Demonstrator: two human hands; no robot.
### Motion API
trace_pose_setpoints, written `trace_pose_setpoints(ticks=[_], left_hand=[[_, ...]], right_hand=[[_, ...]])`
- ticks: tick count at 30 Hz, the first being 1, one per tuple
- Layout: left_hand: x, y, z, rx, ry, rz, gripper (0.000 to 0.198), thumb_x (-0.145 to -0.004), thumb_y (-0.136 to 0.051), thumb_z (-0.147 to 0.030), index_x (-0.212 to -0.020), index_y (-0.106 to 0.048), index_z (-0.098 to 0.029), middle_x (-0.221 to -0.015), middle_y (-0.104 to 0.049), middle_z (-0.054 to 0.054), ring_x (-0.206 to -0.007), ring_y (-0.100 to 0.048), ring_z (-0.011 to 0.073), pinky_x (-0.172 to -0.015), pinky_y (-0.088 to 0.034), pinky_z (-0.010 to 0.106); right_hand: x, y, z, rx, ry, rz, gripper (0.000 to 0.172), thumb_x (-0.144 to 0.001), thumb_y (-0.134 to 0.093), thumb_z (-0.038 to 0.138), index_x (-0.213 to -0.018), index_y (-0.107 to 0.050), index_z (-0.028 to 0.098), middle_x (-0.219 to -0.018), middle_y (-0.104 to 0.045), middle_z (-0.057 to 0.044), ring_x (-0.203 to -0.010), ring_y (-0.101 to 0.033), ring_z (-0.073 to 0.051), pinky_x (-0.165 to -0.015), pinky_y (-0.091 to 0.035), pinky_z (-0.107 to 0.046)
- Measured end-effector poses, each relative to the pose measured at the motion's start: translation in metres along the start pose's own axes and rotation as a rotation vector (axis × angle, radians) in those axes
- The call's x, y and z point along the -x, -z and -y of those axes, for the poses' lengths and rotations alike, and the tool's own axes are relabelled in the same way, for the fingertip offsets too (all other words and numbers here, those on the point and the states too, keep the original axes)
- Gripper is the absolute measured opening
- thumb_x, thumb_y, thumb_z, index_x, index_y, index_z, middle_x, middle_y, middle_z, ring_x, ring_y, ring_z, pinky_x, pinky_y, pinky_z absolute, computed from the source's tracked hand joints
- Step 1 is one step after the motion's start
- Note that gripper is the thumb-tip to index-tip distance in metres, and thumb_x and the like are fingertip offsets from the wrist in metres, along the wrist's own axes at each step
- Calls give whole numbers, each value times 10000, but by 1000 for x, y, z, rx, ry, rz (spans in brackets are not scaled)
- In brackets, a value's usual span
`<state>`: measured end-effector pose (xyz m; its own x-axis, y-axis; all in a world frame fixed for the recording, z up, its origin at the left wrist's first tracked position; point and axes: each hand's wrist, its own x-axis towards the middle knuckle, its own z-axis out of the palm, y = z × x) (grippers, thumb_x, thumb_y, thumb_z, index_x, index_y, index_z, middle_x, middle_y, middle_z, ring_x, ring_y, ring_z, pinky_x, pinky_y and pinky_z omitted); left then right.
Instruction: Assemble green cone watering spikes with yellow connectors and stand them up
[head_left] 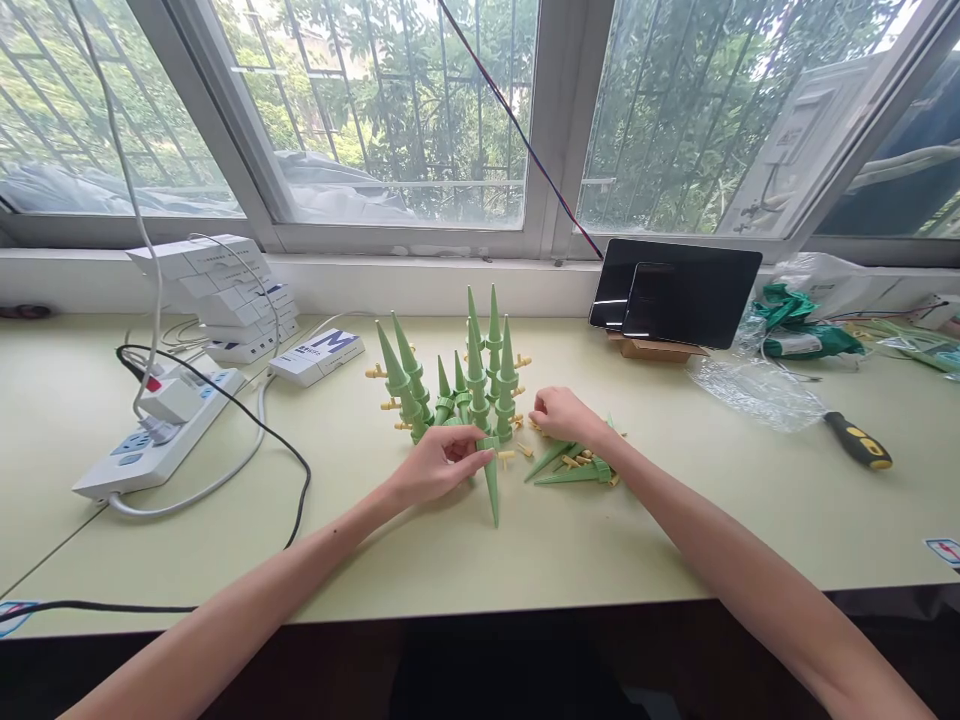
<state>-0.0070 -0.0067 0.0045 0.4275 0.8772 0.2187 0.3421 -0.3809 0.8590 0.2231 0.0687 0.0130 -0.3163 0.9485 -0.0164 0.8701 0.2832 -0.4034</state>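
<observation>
My left hand [446, 465] grips a green plastic watering spike [491, 492] by its collar, the point aimed down toward me. A small yellow valve [507, 458] shows just right of that collar; whether it is fitted to it I cannot tell. Behind the hand, several stacked spikes [507, 370] stand points up, with yellow valves sticking out of their sides. My right hand [562, 413] is closed low over the table, fingertips together beside a few loose yellow valves; anything in them is hidden. Under my right forearm lie loose green spikes [574, 476] among more yellow valves.
A power strip [161, 430] with cables and stacked white boxes [225, 290] are on the left. At the back right, a dark tablet [690, 290] leans on a brown stand. A screwdriver [859, 441], bubble wrap [757, 390] and a green bag [806, 335] lie further right.
</observation>
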Motion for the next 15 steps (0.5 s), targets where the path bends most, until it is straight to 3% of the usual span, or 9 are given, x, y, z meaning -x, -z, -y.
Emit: trace_pose_setpoints(ticks=[8, 15], left_hand=[[0, -3, -1, 32, 17, 28, 281, -867, -639, -411, -834, -645, -132, -550, -498, -29, -484, -490, 93, -460, -385, 205], [0, -1, -2, 9, 0, 22, 293, -868, -632, -421, -824, -646, -131, -556, -458, -36, -483, -429, 77, -445, -338, 197]], right_hand=[[0, -3, -1, 28, 8, 15, 176, -877, -480, 148, -712, -537, 162, -843, -649, -120, -736, -543, -181, -589, -338, -268], [5, -3, 2, 21, -9, -1, 175, -942, -432, 158, -794, -527, 158, -921, -645, -147, -800, -553, -201, -631, -351, -269]])
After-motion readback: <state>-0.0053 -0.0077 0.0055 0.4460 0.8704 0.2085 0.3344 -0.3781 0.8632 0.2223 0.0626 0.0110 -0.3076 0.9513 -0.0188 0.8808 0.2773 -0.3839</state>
